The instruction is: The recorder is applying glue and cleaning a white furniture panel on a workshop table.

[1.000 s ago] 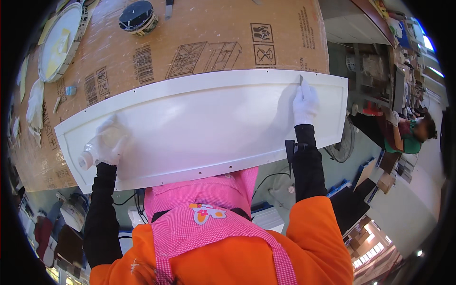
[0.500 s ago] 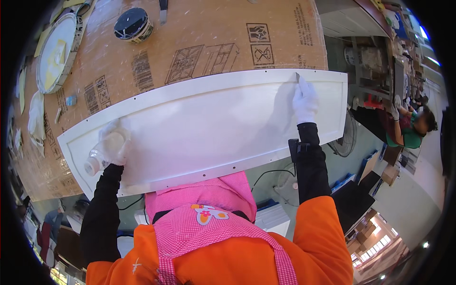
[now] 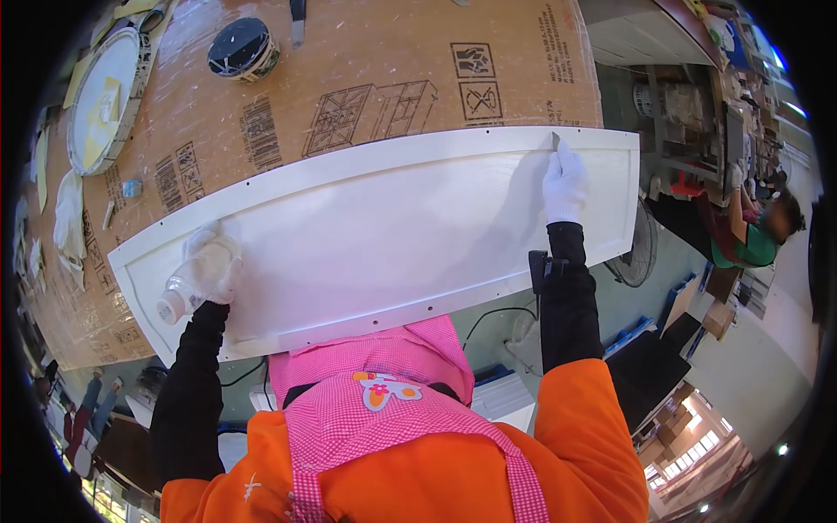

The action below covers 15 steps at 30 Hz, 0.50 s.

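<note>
A long white framed panel [image 3: 384,240] lies across the near edge of the table, with small dark holes along its rim. In its left part, my white-gloved left hand [image 3: 218,261] is closed around a clear plastic bottle [image 3: 180,292], tilted with its cap toward me. My right hand [image 3: 565,187], also gloved, pinches a small thin blade [image 3: 555,139]. The blade's tip is at the panel's far rim, toward the right end; its handle is hidden in my fingers. Whether the tip touches the wood is too small to tell.
Brown cardboard [image 3: 349,61] covers the table. On it stand a dark-topped can [image 3: 242,48], a round white-topped bucket [image 3: 106,105], a scraper [image 3: 298,22] and a crumpled plastic bag [image 3: 70,213]. A floor fan [image 3: 641,248] and a co-worker [image 3: 758,235] are at the right.
My right hand has slid slightly to the right along the panel's far rim with the blade. My left hand keeps hold of the bottle in nearly the same place.
</note>
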Each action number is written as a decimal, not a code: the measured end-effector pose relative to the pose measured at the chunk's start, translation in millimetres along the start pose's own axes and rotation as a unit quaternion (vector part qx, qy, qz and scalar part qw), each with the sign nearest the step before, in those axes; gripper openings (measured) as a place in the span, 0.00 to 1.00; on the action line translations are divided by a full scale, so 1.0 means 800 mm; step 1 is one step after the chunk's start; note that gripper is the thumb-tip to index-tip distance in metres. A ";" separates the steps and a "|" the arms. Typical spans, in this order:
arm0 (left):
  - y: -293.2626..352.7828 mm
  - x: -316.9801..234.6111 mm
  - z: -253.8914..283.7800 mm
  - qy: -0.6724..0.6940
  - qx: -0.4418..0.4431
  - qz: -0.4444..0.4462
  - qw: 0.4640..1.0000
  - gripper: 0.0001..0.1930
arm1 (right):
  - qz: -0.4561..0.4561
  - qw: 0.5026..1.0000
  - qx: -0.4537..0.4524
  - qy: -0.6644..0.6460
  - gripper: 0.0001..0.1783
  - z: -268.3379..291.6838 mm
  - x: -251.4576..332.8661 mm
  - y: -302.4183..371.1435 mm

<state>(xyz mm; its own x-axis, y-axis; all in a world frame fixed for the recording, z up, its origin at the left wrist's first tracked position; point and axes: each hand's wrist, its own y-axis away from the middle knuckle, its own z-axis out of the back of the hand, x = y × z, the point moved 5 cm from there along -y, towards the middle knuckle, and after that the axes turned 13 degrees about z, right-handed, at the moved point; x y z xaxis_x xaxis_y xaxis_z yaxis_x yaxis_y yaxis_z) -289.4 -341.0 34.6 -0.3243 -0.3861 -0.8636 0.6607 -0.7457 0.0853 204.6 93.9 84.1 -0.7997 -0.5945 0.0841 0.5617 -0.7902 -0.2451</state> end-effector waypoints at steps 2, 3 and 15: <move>0.001 -0.001 0.003 0.017 -0.006 -0.009 1.000 0.36 | -0.015 1.000 0.005 0.008 0.18 -0.003 0.005 -0.002; 0.002 -0.001 0.004 0.014 -0.007 -0.008 1.000 0.36 | -0.005 1.000 0.009 0.002 0.18 -0.005 0.012 0.001; 0.009 0.017 0.004 0.041 -0.014 0.024 0.999 0.39 | 0.159 0.987 -0.017 -0.019 0.30 -0.040 0.197 0.006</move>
<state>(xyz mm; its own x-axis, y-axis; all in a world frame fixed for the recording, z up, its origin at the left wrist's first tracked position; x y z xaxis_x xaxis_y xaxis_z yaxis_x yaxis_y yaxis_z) -291.2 -353.8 25.0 -0.2366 -0.3740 -0.8967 0.6931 -0.7118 0.1140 74.7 0.9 65.5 -0.5751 -0.8174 0.0343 0.7750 -0.5578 -0.2970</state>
